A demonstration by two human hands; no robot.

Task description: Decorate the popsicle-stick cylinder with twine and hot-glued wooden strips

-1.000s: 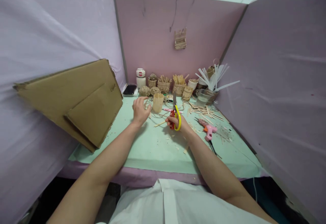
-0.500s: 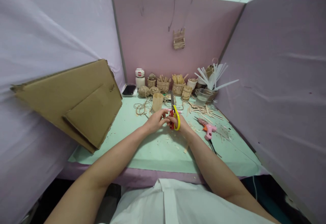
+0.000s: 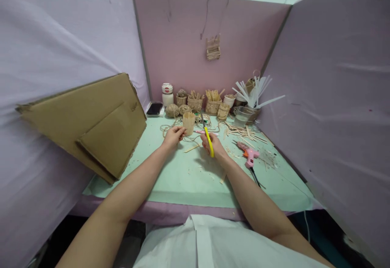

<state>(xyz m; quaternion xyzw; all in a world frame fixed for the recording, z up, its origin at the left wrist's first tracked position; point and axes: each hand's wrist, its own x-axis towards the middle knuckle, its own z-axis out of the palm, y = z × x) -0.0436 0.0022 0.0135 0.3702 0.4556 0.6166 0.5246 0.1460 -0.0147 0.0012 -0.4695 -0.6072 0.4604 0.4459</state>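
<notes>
Yellow plastic shows at the handle of the scissors (image 3: 209, 142), which the right hand (image 3: 215, 145) holds with fingers curled around the grip, the blades pointing toward the far side of the table (image 3: 179, 178). Narrow best describes the left hand (image 3: 173, 138): its thumb and fingertips are drawn close together just beside the lower left of a small wooden cup (image 3: 189, 122). Whether those fingertips pinch anything or touch the cup, I cannot tell. The cup stands upright near the middle of the table, its rim uneven, farther off than both hands and to the left of the scissors.

Between the hands, on the near side of the cup, a thin strip of wood (image 3: 191, 148) lies flat on the pale green surface. Loose twine (image 3: 167, 128) loops across the table left of the cup, and a ball of twine (image 3: 172, 110) sits beyond it. To the right, a pile of flat sticks (image 3: 247, 132) spreads out, with a pink glue gun (image 3: 251, 157) lying on its near side. At the far right, white strips (image 3: 256, 91) fan upward from a container, just beside a clear cup (image 3: 243, 117). A large piece of brown cardboard (image 3: 122, 117) leans at the left, near a dark phone (image 3: 154, 109).
</notes>
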